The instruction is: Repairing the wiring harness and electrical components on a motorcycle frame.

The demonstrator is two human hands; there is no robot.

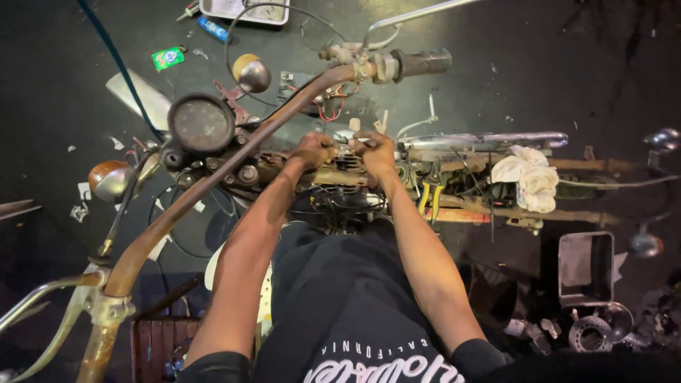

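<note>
I look straight down on an old stripped motorcycle frame [496, 213]. My left hand [313, 150] and my right hand [374, 152] are both closed close together on a part at the top of the engine [340, 177], below the rusty handlebar [213, 177]. What exactly each hand grips is hidden by the fingers. A round speedometer [201, 125] sits to the left of my hands. Yellow-handled pliers [430, 193] rest on the frame just right of my right wrist.
A white rag [530, 177] lies on the frame at right, near a chrome tube [482, 140]. A metal tin [586, 268] and round engine parts [590, 333] sit at lower right. A tray [245, 10], a blue bottle [213, 30] and a green packet [168, 57] lie on the dark floor.
</note>
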